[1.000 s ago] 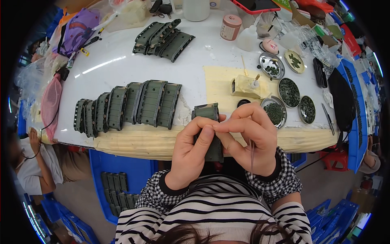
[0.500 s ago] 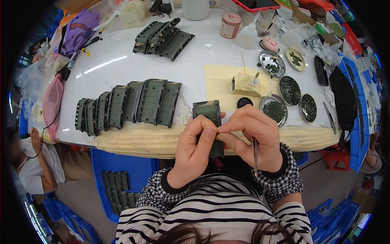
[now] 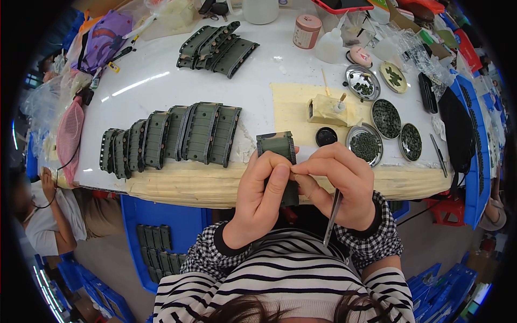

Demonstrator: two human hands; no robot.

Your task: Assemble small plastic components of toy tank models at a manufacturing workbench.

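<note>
My left hand [image 3: 259, 199] is closed round a green camouflage plastic panel [image 3: 275, 143] with ridged edges, held over the table's front edge. Part of the panel is hidden behind my fingers. Thumb and forefinger of my right hand [image 3: 340, 180] pinch together at the panel's right edge, touching my left fingertips; any small piece between them is too small to make out. Metal tweezers [image 3: 333, 215] are tucked in the right hand's other fingers, pointing down toward my body. Left of my hands stands a row of similar green panels [image 3: 196, 133].
More green panels [image 3: 218, 51] are stacked farther back. On the right are round dishes of small green parts [image 3: 385, 118], a black lid [image 3: 326, 136], a tape-wrapped holder [image 3: 328, 110] and a pen-like tool [image 3: 438, 152]. A blue tray [image 3: 132, 226] with parts sits below the table, left.
The tweezers have swung, their lower end moving left and farther down. Both hands keep nearly the same place, with the fingertips still together at the panel's edge.
</note>
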